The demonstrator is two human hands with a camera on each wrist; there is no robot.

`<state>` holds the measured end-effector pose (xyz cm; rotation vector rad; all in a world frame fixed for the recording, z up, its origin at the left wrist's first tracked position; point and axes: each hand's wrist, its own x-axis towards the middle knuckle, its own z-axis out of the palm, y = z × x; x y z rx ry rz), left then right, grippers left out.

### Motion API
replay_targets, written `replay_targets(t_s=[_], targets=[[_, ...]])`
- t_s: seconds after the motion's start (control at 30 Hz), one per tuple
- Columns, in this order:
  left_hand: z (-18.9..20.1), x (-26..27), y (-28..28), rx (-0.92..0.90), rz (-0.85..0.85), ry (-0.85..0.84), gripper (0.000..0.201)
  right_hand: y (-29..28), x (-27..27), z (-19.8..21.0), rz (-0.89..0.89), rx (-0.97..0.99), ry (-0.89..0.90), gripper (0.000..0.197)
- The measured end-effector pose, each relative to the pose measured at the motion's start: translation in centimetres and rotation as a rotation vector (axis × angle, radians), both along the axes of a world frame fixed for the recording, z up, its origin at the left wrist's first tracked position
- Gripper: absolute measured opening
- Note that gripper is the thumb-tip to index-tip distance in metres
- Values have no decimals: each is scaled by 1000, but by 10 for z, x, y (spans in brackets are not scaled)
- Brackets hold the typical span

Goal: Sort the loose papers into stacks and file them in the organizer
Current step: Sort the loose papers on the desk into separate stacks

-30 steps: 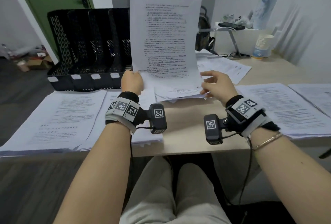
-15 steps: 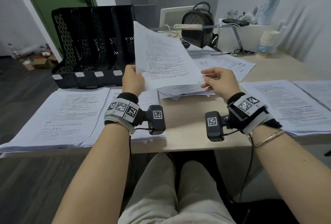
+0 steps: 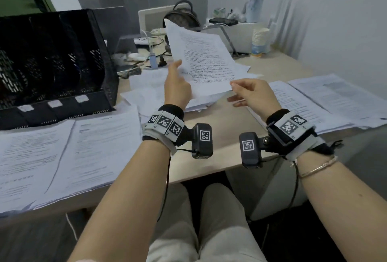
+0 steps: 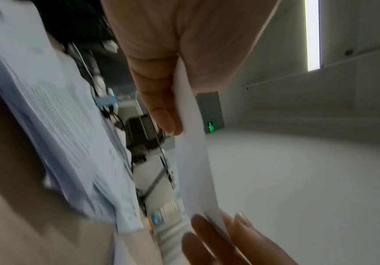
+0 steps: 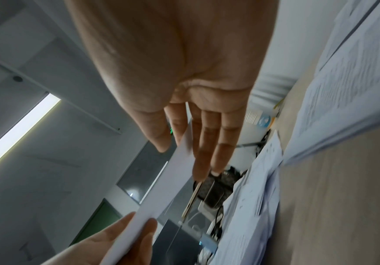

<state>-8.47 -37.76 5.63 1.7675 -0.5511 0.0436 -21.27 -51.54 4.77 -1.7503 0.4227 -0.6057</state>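
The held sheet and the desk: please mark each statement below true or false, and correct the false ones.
1. Both hands hold the printed sheet. True: left hand and right hand pinch its lower edge.
2. The sheet lies flat on the desk. False: it is lifted above the loose pile.
3. The black organizer holds papers. False: its visible slots look empty.
4. A stack of paper cups stands at the desk's far side. True.
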Motion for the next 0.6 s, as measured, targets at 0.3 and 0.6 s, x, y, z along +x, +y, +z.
replay_targets(t_s=[0.3,0.6], targets=[[-13,-58,-94,132,-314,-43,44,-70,-62,-12,-350,0,9,27],[-26,-77,-125,424,-416,-89,46,-115,-109,-24,-540,-28,124,37]])
